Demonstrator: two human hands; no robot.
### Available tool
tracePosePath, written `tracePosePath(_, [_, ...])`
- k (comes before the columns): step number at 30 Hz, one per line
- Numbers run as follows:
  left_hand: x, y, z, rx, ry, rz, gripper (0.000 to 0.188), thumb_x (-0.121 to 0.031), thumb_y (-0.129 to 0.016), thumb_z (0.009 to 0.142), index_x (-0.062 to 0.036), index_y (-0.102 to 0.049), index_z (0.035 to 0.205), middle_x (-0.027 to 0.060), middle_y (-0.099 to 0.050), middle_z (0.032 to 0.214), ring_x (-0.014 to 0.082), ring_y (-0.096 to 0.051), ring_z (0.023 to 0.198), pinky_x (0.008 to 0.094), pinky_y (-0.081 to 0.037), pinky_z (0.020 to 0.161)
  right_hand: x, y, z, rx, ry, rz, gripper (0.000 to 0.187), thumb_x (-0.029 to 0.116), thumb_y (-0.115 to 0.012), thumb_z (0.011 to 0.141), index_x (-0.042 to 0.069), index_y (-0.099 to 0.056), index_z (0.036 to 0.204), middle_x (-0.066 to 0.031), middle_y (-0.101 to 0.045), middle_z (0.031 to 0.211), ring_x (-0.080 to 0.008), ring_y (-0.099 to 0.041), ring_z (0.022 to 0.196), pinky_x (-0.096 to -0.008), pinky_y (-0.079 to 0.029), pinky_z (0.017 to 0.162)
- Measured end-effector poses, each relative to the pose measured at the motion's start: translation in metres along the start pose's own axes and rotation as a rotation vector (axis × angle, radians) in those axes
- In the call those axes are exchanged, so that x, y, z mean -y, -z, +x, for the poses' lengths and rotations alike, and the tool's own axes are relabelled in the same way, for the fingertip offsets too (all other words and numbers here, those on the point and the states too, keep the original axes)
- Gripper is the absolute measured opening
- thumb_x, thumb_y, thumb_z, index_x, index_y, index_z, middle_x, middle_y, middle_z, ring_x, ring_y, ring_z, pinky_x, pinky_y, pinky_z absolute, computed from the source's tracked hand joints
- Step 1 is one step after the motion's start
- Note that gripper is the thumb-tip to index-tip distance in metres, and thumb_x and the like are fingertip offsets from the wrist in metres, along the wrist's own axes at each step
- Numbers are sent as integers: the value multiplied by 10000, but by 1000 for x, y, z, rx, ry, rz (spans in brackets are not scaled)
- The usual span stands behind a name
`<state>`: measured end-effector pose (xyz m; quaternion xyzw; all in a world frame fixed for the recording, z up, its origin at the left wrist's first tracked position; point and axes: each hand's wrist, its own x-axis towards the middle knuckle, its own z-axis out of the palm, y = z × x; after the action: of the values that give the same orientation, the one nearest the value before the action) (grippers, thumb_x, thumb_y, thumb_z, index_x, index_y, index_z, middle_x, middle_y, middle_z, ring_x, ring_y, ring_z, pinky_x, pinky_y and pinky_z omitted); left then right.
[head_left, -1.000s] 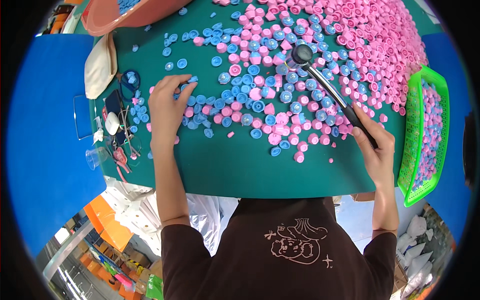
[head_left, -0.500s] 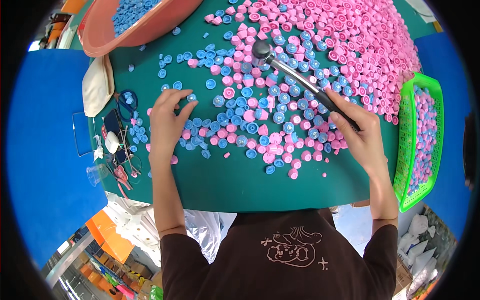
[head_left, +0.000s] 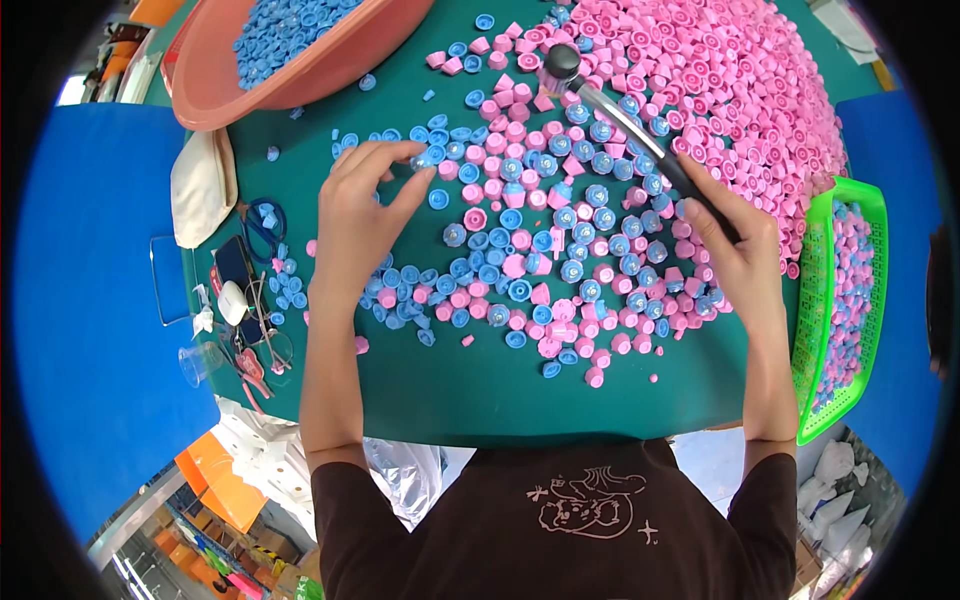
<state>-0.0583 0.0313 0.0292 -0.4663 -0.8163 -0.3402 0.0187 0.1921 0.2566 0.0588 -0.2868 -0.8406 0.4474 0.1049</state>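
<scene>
Here, small blue piece [head_left: 423,160] pinched in left hand [head_left: 368,200], silver hammer [head_left: 620,121], black-headed, black-handled, gripped in right hand [head_left: 740,245].

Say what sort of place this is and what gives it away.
Probably a workshop, going by the big heap of small pink pieces on the green table, the basin of blue pieces, and the green basket holding both colours.

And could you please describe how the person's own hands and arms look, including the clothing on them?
The left hand and right hand are ungloved, with bare wrists and forearms. The short sleeves are plain dark brown, matching the shirt, which has a pale line drawing on it.
</scene>
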Motion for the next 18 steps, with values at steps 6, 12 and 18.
tracePosePath(6, [4, -40, 57, 155, -203, -86, 226, -182, -720, 814, -54, -683, 997, 111, -673, 1148, 275, -601, 1115, 373, -491, 917, -5, 5, 13, -48, -27, 1, 411, 68, -630, 907, 101, -588, 1315, 55, -618, 842, -27, -446, 666, -196, -367, 578])
tracePosePath(12, [-8, -55, 51, 314, -180, -146, 237, -150, -718, 815, -40, -643, 1011, 137, -642, 1218, 316, -540, 1236, 425, -399, 1059, -17, 5, 6, -71, 31, 29, 404, 29, -651, 873, 93, -620, 1271, -46, -670, 802, -60, -532, 633, -243, -431, 580])
tracePosePath(18, [-12, -48, 41, 327, -195, -67, 234, -116, -741, 793, -46, -635, 989, 134, -657, 1188, 302, -559, 1217, 468, -359, 1097, -18, 7, 13, -48, 64, -111, 417, 50, -645, 866, 119, -616, 1277, -101, -620, 739, -171, -579, 586, -305, -452, 560])
